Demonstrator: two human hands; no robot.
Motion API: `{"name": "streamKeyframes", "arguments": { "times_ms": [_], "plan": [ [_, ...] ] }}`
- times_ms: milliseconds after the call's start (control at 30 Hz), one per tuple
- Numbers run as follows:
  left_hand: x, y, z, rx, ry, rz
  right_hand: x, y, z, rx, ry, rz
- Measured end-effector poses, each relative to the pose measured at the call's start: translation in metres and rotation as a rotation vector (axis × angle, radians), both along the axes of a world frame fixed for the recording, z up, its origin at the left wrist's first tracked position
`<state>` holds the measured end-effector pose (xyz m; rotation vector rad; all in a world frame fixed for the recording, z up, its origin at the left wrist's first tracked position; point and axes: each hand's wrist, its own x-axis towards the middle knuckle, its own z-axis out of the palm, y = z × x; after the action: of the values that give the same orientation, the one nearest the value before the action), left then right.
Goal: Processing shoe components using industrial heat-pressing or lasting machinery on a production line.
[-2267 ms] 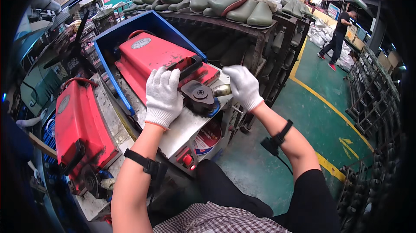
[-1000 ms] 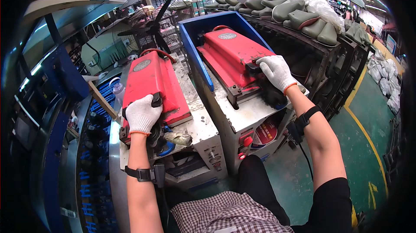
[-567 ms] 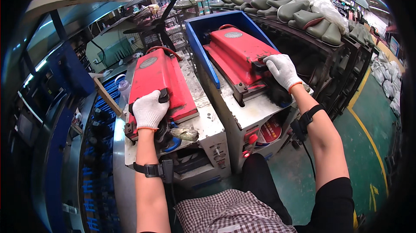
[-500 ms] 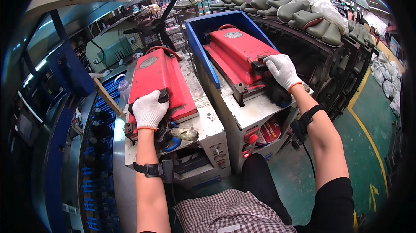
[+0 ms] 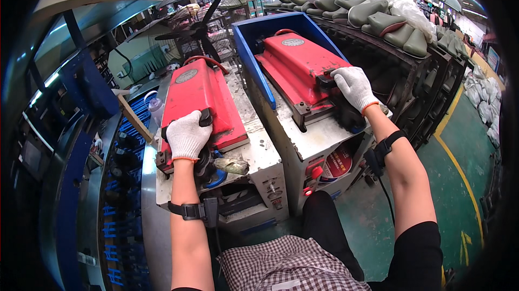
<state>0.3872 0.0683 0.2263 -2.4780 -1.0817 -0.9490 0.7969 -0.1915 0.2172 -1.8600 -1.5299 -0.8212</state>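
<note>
Green boots (image 5: pixel 367 14) pile behind. The left hand (image 5: pixel 187 135) has crossed over, fingers clamped round the left handle (image 5: pixel 206 118); the right hand (image 5: pixel 354 87) touches the right handle (image 5: pixel 325 80), grip unclear: work now spans both.

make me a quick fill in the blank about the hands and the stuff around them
The left hand grips the black ____ of a red cover.
The right hand is at another red cover, partly ringed by a ____ surround.
Both hands wear white ____.
A yellow line runs along the ____ floor.

Missing words: handle; blue; gloves; green.
</note>
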Motion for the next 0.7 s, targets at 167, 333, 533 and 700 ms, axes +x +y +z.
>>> {"name": "streamKeyframes", "arguments": {
  "times_ms": [167,333,533,700],
  "plan": [
    [0.0002,-0.0028,0.0002,0.049,-0.002,-0.025,-0.0021,-0.0009,0.0009,-0.001,0.014,-0.015],
    [-0.0008,0.0024,-0.0019,0.025,-0.009,-0.01,-0.0007,0.0003,-0.0002,0.011,0.035,-0.016],
    [-0.0004,0.0007,-0.0011,0.015,-0.008,-0.007,-0.0009,0.0003,-0.0012,0.021,0.009,-0.014],
    [-0.0007,-0.0006,-0.0002,0.011,-0.007,-0.005,-0.0013,-0.0002,-0.0005,0.024,0.018,-0.015]
  ]
}}
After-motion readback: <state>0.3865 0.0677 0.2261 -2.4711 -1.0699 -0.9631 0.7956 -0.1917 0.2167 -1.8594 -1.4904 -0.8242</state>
